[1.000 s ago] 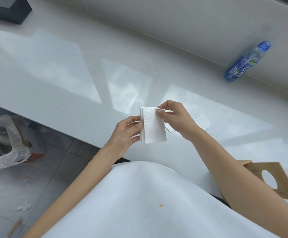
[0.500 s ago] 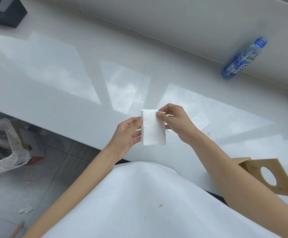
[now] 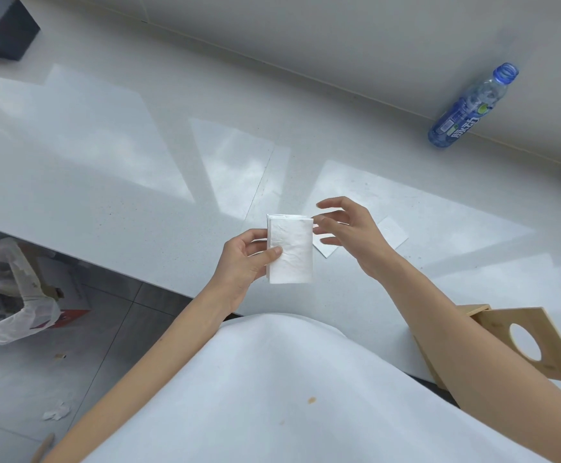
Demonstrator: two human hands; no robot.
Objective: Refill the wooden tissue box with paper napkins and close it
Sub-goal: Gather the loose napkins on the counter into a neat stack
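Observation:
A folded stack of white paper napkins (image 3: 292,250) is held upright above the counter's front edge by my left hand (image 3: 244,262), thumb on its front face. My right hand (image 3: 349,228) hovers just right of the stack with fingers spread, holding nothing. The wooden tissue box (image 3: 473,310) stands at the lower right, mostly hidden behind my right forearm. Its wooden lid (image 3: 540,349), with a round hole, tilts up beside it.
A white counter (image 3: 138,162) runs across the view. A blue plastic bottle (image 3: 469,108) lies at the far right by the wall. A dark box (image 3: 1,31) sits at the far left. A flat white paper (image 3: 392,230) lies behind my right hand. A plastic bag (image 3: 8,292) sits on the floor.
My right hand has let go of the napkin stack's top corner and opened, drawing slightly to the right. My left hand keeps holding the stack.

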